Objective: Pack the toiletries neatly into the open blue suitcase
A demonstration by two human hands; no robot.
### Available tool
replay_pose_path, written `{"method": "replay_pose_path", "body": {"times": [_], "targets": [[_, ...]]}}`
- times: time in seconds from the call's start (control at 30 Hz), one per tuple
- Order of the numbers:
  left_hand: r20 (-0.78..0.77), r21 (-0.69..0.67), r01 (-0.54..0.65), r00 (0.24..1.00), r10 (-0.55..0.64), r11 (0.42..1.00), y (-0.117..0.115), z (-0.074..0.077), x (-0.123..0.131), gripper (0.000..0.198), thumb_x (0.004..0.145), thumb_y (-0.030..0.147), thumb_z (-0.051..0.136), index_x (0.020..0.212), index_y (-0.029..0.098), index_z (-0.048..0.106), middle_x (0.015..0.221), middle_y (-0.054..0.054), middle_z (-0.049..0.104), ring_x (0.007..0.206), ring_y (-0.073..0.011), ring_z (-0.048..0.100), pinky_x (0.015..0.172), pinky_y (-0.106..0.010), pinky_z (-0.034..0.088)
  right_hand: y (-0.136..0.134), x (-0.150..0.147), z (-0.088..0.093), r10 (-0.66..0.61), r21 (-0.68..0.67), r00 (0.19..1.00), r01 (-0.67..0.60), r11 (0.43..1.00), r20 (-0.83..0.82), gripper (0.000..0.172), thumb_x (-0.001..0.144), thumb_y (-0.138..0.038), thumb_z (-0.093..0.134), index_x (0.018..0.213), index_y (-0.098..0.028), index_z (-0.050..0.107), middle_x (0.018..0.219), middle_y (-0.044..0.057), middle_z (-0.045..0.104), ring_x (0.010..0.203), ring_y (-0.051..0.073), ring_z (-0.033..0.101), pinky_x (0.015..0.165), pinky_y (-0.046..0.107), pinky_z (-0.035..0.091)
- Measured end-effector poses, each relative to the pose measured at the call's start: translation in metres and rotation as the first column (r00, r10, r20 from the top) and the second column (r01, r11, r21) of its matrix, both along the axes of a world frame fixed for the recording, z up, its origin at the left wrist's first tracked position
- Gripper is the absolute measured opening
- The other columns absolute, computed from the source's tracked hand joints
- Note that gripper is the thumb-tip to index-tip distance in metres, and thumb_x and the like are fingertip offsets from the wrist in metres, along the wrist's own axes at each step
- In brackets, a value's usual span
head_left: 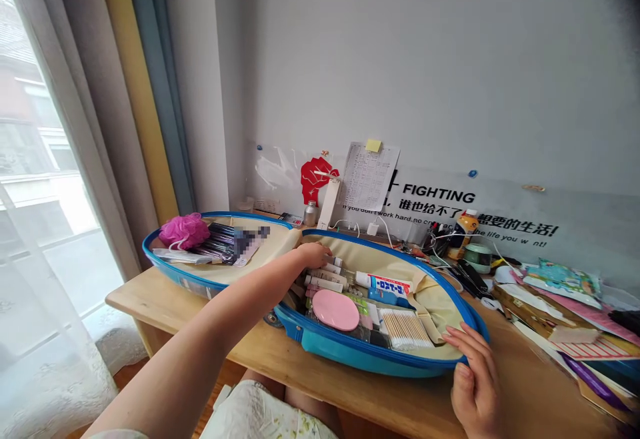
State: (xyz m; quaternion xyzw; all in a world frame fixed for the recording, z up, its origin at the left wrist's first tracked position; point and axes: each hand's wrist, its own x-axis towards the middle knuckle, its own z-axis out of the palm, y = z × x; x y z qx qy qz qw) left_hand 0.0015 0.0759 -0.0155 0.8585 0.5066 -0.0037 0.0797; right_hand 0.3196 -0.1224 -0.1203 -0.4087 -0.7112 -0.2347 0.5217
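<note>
My left hand (pixel 314 254) is stretched out into the right half of the open blue case (pixel 350 351). The case lies flat on the wooden tabletop (pixel 150 299). My fingers bend down onto a row of little tubes (pixel 326 279) at the back of that half. They touch the top ones. I cannot tell if they pinch one or just lie on it.

I think the little tubes are light and a bit hard, with smooth sides that could slip. They lie packed side by side, so the best place to grab one looks like its middle, with thumb and fingers on the two long sides.

Just in front of my left hand is a round pink lid (pixel 335 310). Beside it is a clear box of cotton sticks (pixel 404 330) and a white and blue toothpaste tube (pixel 384 286).

My right hand (pixel 475 379) holds nothing. Its fingers lie flat and spread on the near right rim of the case, well apart from the tubes. The rim looks hard and good to press on.

A fluffy pink sponge (pixel 184 230) sits in the other half, far to the left.
</note>
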Motion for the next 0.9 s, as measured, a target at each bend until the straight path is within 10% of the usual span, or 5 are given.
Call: {"method": "replay_pose_path", "body": {"times": [0.23,0.43,0.63,0.9], "targets": [[0.159,0.209,-0.172,0.977,0.14,0.963,-0.005,0.031,-0.014,0.046,0.097,0.039,0.048,0.143,0.034,0.049,0.151,-0.004,0.047,0.125,-0.0222,0.059,0.104,-0.031,0.048,0.001,0.0,0.001,0.01,0.019,1.0,-0.011,1.0,0.007,0.035,0.101,-0.038,0.035,0.111,-0.02,0.063,0.109,0.013,0.066,0.12,0.032,0.058,0.097,0.053,0.047],[0.247,0.3,-0.578,0.815,0.523,0.759,-0.004,0.061,-0.122,0.051,0.096,0.033,0.044,0.145,0.021,0.044,0.154,-0.019,0.038,0.13,-0.0337,0.053,0.102,-0.044,0.046,0.002,0.0,0.002,-0.001,0.03,1.0,0.0,1.0,0.022,0.034,0.102,-0.037,0.034,0.11,-0.02,0.062,0.106,0.013,0.066,0.119,0.032,0.058,0.095,0.052,0.047],[0.153,0.297,-0.848,0.497,0.854,0.44,-0.021,0.025,-0.255,0.071,0.08,0.048,0.069,0.143,0.025,0.046,0.156,-0.022,0.034,0.134,-0.0457,0.041,0.095,-0.052,0.044,0.002,-0.001,0.002,0.002,0.027,1.0,-0.003,1.0,0.017,0.035,0.102,-0.038,0.033,0.11,-0.019,0.061,0.107,0.013,0.065,0.12,0.031,0.057,0.095,0.051,0.047],[0.109,0.262,-0.857,0.483,0.869,0.444,-0.03,0.002,-0.299,0.047,0.084,0.039,0.062,0.128,0.024,0.053,0.138,-0.011,0.058,0.123,-0.035,0.052,0.088,-0.036,0.043,0.002,0.0,-0.001,-0.02,0.024,1.0,0.02,1.0,0.004,0.037,0.102,-0.041,0.033,0.109,-0.02,0.063,0.106,0.013,0.067,0.119,0.031,0.059,0.095,0.052,0.048]]}}
